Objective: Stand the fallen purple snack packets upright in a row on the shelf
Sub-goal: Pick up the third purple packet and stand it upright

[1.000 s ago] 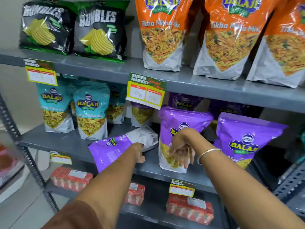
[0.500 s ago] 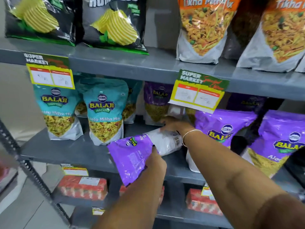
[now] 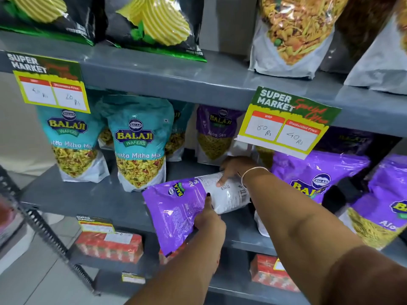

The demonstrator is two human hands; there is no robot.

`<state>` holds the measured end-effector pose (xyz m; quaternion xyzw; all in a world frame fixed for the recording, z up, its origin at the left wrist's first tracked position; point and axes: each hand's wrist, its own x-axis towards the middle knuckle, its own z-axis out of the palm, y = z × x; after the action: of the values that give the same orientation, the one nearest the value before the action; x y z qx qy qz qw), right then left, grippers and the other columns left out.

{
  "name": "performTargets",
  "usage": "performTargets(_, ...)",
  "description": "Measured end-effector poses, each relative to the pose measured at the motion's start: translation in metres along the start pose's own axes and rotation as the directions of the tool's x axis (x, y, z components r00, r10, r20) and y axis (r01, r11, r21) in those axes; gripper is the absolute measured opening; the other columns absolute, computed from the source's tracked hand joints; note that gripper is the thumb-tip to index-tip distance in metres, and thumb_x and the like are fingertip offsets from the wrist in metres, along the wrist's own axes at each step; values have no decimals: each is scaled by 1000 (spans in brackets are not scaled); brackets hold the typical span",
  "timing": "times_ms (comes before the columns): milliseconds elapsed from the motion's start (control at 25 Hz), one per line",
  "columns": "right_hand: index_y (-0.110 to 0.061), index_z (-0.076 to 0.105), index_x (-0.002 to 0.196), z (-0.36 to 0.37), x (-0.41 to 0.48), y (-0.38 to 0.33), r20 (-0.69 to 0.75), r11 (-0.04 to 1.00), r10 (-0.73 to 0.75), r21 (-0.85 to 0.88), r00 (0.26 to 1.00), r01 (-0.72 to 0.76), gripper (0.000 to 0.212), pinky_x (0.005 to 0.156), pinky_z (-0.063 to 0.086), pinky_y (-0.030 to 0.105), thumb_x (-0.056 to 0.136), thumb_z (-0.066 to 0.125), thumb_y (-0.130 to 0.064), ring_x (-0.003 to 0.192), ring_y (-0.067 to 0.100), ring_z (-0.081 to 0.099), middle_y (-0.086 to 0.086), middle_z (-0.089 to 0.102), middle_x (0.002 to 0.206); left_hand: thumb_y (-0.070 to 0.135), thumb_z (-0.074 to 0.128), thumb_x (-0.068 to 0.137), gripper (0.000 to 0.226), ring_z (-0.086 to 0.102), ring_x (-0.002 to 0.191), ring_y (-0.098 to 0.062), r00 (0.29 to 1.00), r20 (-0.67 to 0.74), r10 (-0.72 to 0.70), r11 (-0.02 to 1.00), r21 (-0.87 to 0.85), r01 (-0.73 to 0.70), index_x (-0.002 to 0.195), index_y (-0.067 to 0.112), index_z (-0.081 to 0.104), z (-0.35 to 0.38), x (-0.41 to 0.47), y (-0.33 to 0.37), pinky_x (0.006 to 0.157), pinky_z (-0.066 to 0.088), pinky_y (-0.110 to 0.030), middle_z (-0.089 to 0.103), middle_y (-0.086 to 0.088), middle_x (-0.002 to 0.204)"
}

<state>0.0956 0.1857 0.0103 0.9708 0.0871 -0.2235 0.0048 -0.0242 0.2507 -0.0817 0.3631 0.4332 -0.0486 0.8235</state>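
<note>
Middle shelf (image 3: 83, 201), far left: two teal snack packets (image 3: 138, 148) stand upright, faces forward. No purple there.

Centre: the fallen purple packet (image 3: 187, 208) lies on its face, back panel up, purple top end hanging out over the shelf's front edge, white bottom end pointing inward. Left hand (image 3: 209, 219) is closed on its near long edge, thumb pressed on top. Right hand (image 3: 233, 170) rests on the white end, thumb on the printed panel; the other fingers go behind it, out of sight, so a full grip there cannot be confirmed.

Handling, as a judgement: light, air-puffed, glossy film — slippery and soft, contents brittle. Squeezing the middle would crush them. Better hold: pinch the top seam, steady the gusseted base, set it down on that base.

Behind: another purple packet (image 3: 217, 133) stands at the back of the shelf.

Right: a price tag (image 3: 284, 126) hangs from the shelf above; below it two purple packets (image 3: 317, 177) stand, tilted. The gap beside them looks like the slot for this one.
</note>
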Motion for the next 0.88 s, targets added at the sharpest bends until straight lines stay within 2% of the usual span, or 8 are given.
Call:
performTargets(80,-13,53,131,-2,0,-1,32,1000,25,-9,999,-25,84,90,46,28,59,81,-46,117,28,57,8,56,136,26,66,82,53,45,98,-24,1000,2,-10,991,-134,10,127,4,49,3,2,1,99,44,-43,51,-10,127)
performTargets(240,-6,58,124,-13,-8,-1,78,995,94,-35,992,-92,78,75,43,25,60,81,-45,88,24,58,11,63,125,16,80,67,60,55,109,-33,994,-83,66,974,-213,-82,119,3,53,12,-9,4,100,46,-52,57,-16,126)
performTargets(360,-2,58,124,-21,-22,5,58,990,142,-8,988,-141,75,78,44,26,63,82,-39,104,26,60,12,59,132,6,77,70,52,57,106,-27,955,-151,254,952,-136,-275,118,5,56,17,-24,6,99,43,-36,60,-6,119)
performTargets(440,1,48,132,-24,-33,9,50,979,145,140,988,-150,78,80,42,31,68,81,-29,118,29,56,15,54,136,-4,70,75,46,56,97,-22,907,-152,394,908,-90,-409,119,-1,57,20,-33,15,86,40,-26,57,-4,106)
performTargets(600,0,56,122,-11,-51,10,17,869,130,480,991,-122,84,73,49,30,52,89,-33,106,28,63,10,63,112,-6,73,66,37,56,90,-19,771,13,637,770,35,-637,102,-1,65,17,-24,52,83,52,-40,67,-22,112)
performTargets(720,-1,58,122,21,-30,11,91,544,21,834,996,-88,119,75,59,47,17,94,-42,112,30,61,10,62,128,9,79,59,49,64,99,-29,680,272,681,546,430,-719,105,-1,66,7,-9,92,90,52,-47,68,-22,111)
performTargets(800,-4,52,130,41,-18,9,191,417,-20,894,981,-165,96,72,57,57,49,89,-37,125,36,50,13,51,139,5,81,58,57,61,110,-32,653,450,610,396,540,-743,112,-2,62,6,-3,113,96,49,-45,65,-20,117)
performTargets(880,-8,44,136,51,-33,0,242,371,-5,901,970,-223,73,88,43,65,74,74,-31,132,41,39,12,40,147,-4,81,59,57,60,112,-33,659,543,520,320,592,-740,112,-4,61,8,1,122,99,48,-44,64,-21,119)
